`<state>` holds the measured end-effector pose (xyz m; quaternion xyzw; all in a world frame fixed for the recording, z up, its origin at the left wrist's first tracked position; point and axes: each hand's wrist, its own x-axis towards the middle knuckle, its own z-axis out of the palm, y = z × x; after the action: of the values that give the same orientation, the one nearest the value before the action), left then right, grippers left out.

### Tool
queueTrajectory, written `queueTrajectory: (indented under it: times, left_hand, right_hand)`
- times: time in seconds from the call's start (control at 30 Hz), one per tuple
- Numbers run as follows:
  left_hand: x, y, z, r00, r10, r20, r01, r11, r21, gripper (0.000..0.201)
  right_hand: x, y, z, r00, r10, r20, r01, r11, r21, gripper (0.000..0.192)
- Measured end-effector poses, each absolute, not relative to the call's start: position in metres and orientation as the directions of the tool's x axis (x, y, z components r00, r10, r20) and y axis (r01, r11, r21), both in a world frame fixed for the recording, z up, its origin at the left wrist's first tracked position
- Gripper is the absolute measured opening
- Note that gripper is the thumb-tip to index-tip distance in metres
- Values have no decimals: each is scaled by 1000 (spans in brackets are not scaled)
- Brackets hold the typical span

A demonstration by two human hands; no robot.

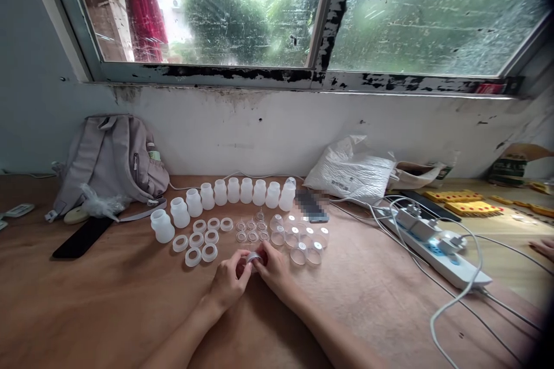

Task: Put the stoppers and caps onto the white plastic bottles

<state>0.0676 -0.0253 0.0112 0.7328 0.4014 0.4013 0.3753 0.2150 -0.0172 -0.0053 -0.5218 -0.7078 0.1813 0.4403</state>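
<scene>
Low over the tabletop, my left hand (229,279) and my right hand (273,268) are closed around the same small translucent ring (253,256). Fingers cover much of it, so I cannot tell whether another part sits inside. To the left lie several white screw rings (193,256). Just beyond my fingertips are several small clear silicone pieces that look like bottle teats (252,236). Several clear dome caps (314,256) lie beside my right hand. Behind these parts, frosted white bottles (194,203) stand in an arc; the rightmost bottle (287,197) has a clear top on it.
A grey backpack (108,167) and a black phone (82,237) are at the left. A silver padded bag (352,170) leans by the wall. On the right, a white power strip (437,251) trails loose cables. Another person's hand (544,249) shows at the right edge.
</scene>
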Motion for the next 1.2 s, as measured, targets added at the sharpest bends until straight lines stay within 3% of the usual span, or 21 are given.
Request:
queueTrajectory:
  times: [0.23, 0.47, 0.57, 0.67, 0.73, 0.83, 0.93, 1.07, 1.2]
  left_hand:
    - [67, -26, 0, 283, 879, 383, 438, -474, 764, 21]
    - [68, -26, -1, 293, 875, 385, 538, -484, 690, 24]
    - [68, -30, 5, 281, 896, 344, 426, -438, 792, 21]
    - [70, -29, 8, 180, 964, 197, 182, -229, 956, 25]
    - [73, -24, 7, 133, 988, 78, 10, -80, 997, 33]
    - [76, -16, 5, 187, 982, 8, -127, 16, 992, 47]
    - [75, -11, 5, 228, 973, 26, -143, 7, 990, 41]
    - [69, -6, 6, 88, 996, 20, -197, -2, 980, 35]
    - [61, -1, 9, 29, 996, -87, -322, 91, 942, 39]
  right_hand:
    - [209, -19, -4, -88, 913, 399, 580, 372, -725, 13]
    - [206, -17, -11, -59, 905, 422, 636, 360, -683, 20]
    - [208, -17, -12, -61, 897, 438, 641, 372, -672, 19]
    - [212, -16, -12, -14, 867, 498, 663, 380, -644, 18]
    - [215, -15, -12, 27, 846, 533, 688, 371, -624, 20]
    - [215, -17, -13, 38, 840, 541, 712, 357, -605, 19]
    - [211, -22, -9, -14, 852, 524, 683, 391, -617, 20]
    - [214, -17, 9, -90, 846, 525, 604, 465, -647, 26]
    - [230, 22, 37, -35, 802, 596, 757, 410, -508, 30]
